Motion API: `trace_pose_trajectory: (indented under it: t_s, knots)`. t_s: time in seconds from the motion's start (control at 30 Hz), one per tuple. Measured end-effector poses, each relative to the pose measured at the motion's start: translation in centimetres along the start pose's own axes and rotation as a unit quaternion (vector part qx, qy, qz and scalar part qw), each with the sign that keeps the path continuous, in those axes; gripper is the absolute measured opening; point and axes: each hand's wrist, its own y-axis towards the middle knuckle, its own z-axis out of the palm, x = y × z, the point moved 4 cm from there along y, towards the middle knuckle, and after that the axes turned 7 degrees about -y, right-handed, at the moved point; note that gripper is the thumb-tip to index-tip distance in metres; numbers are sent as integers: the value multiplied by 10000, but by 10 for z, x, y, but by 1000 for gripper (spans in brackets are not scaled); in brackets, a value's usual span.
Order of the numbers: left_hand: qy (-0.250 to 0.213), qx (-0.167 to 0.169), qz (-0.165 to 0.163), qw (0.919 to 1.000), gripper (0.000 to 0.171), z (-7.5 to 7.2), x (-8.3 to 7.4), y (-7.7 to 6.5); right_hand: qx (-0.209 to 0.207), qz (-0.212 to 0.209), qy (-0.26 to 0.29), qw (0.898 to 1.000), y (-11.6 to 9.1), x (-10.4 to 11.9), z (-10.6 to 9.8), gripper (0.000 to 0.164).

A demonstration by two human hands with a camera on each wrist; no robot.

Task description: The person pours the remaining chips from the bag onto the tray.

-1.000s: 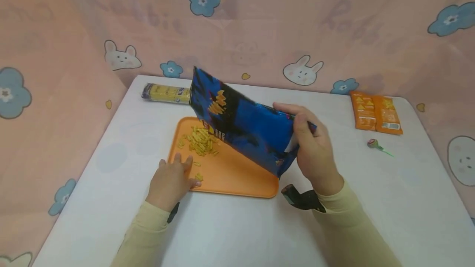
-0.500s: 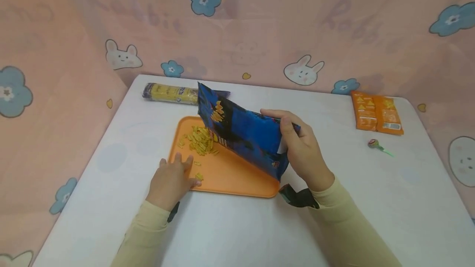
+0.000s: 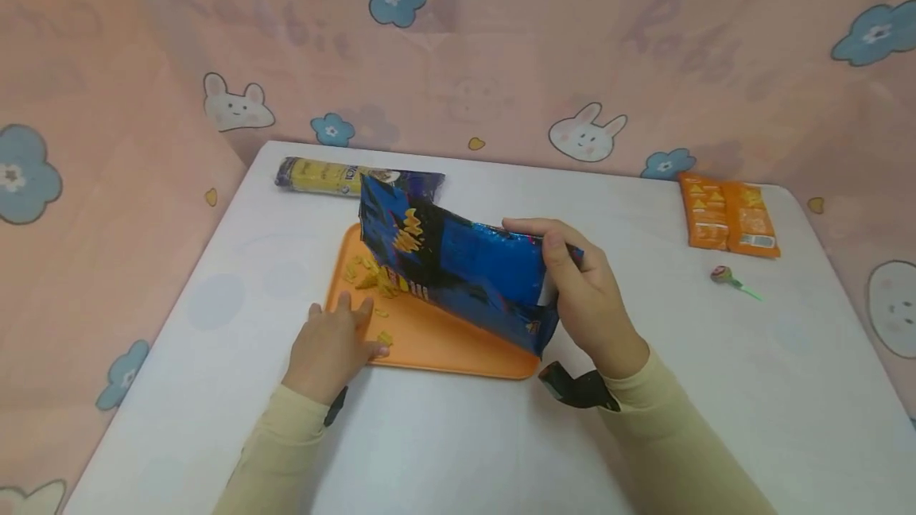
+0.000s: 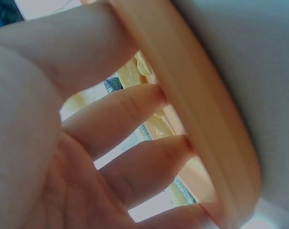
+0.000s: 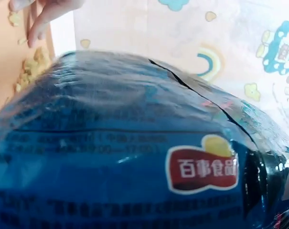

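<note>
My right hand [image 3: 590,300] grips the right end of a blue and black chip bag [image 3: 458,261], thumb on the near face. The bag slants over the orange tray [image 3: 451,352], its left end close above a pile of yellow ridged chips [image 3: 363,270] and hiding part of it. A few loose chips lie nearer the front. My left hand [image 3: 331,352] rests at the tray's front left corner, fingers spread. In the left wrist view its fingertips touch the tray rim [image 4: 201,105]. The bag's printed side [image 5: 111,157] fills most of the right wrist view.
Behind the tray lies a long yellow and dark blue packet [image 3: 322,177]. At the right are an orange snack packet [image 3: 730,217] and a lollipop [image 3: 723,275] with a green stick. A pink patterned cloth [image 3: 465,46] hangs behind the white table [image 3: 458,451].
My right hand has moved left and slightly down with the chip bag, whose left end has lowered and now covers more of the chip pile. My left hand has stayed in place.
</note>
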Motion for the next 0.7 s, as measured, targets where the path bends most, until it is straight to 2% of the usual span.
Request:
trace_pose_trajectory:
  t_s: [0.3,0.5,0.6,0.7]
  knots:
    - [-66,16,-31,10000,76,-2,0,2,94,207,144,9996,3,-5,0,50]
    - [-57,-3,10,10000,76,-3,0,1,-81,246,82,9996,-3,13,-10,50]
    - [-29,-51,74,10000,76,-3,0,2,-321,71,410,9986,-9,27,-19,49]
    - [-36,-43,92,9999,77,-3,1,2,-680,-156,915,9934,-15,35,-28,49]
